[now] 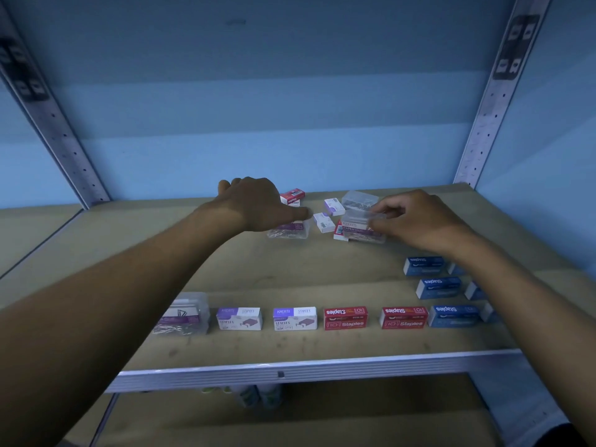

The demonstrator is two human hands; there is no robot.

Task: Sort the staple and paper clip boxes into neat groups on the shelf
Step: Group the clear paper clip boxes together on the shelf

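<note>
Two hands work the unsorted cluster at the far middle of the shelf (245, 266), while a tidy row already runs along the near edge: a clear paper clip box (183, 312) at the left, two purple staple boxes (238, 318) beside it, two red staple boxes (345, 317), then blue staple boxes (453, 315) stacked back in a column on the right. The right hand (416, 221) has its fingers and thumb curled round a clear clip box (361, 225), pinching it at its right end; the box sits on or just above a red box (338, 230), and I cannot tell whether it has left the surface. The left hand (254, 201) reaches palm down over another clear clip box (288, 230), fingers spread toward the far left; whether it grips anything is hidden by its own back. Small white-and-purple boxes (324, 222), a red-and-white box (292, 196) and one more clear box (359, 200) lie loose between and behind the hands. To do this step well, I judge the clear box should be lifted straight up so it does not drag the red box beneath it, kept level so the lid stays closed, then carried to the near left and set snug beside the clear box there, label facing outward like its neighbours.
</note>
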